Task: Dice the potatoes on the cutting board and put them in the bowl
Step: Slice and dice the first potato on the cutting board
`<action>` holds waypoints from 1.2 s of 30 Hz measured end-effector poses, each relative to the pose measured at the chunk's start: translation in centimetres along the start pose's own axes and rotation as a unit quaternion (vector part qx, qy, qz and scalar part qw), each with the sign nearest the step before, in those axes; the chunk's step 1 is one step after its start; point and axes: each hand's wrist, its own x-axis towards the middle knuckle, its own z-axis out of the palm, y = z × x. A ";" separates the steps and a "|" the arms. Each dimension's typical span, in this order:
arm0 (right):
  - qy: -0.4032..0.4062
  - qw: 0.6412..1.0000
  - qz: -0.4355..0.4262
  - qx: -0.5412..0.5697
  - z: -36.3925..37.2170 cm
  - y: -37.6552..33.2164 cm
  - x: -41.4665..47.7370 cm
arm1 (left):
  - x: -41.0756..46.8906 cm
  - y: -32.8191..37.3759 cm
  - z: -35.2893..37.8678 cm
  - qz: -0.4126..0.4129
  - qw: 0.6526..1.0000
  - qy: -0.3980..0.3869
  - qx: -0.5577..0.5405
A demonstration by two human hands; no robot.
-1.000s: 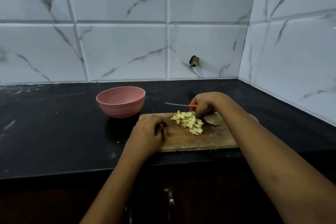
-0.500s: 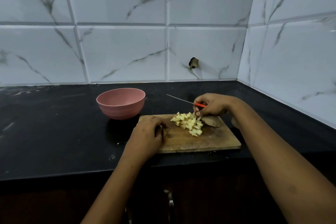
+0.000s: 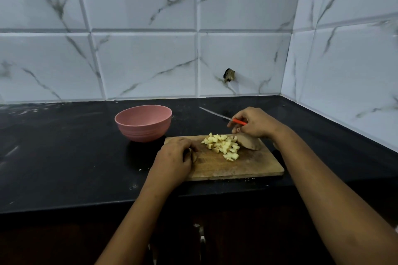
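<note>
The right hand (image 3: pixel 256 123) grips a slim orange-handled knife (image 3: pixel 224 117); the left hand (image 3: pixel 174 157) lies curled, grip unclear, on the rectangular wooden board (image 3: pixel 247 168) beside pale potato cubes (image 3: pixel 224 146).

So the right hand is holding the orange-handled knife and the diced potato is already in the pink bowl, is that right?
Not quite. The right hand does hold the orange-handled knife, but the diced potato lies in a heap on the cutting board, not in the pink bowl. The head view shows it: the visible inside of the bowl is bare.
</note>
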 end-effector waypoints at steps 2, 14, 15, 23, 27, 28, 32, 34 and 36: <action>0.021 1.000 0.011 -0.008 0.0 0.3 0.0 | 0.0 0.0 0.0 -0.002 1.000 0.000 0.000; 0.048 0.999 -0.006 -0.006 1.7 -0.8 -0.3 | 0.0 -0.5 -0.2 0.002 0.998 -0.053 -0.023; 0.061 0.998 -0.006 0.013 1.7 -0.8 -0.4 | 0.0 -0.4 -0.2 -0.004 0.998 -0.057 -0.023; 0.054 0.987 0.083 0.130 1.4 -2.5 -4.9 | 0.1 0.1 -0.5 -0.062 0.995 -0.013 -0.083; 0.033 0.989 0.076 0.121 2.9 -4.4 -8.9 | 0.0 0.0 -0.4 -0.056 0.997 0.004 -0.054; 0.032 0.992 0.063 0.109 3.6 -4.9 -9.8 | 0.0 -0.1 -0.4 -0.056 0.997 0.009 -0.042; 0.003 0.996 0.059 0.072 6.1 -6.2 -12.0 | 0.0 -0.3 -0.3 -0.069 0.997 0.022 -0.036; -0.001 0.995 0.069 0.069 6.8 -6.4 -12.3 | 0.0 -0.4 -0.3 -0.063 0.996 0.015 -0.058; 0.011 0.995 0.073 0.066 7.0 -6.4 -12.3 | -0.1 -0.5 -0.4 -0.061 0.995 0.008 -0.073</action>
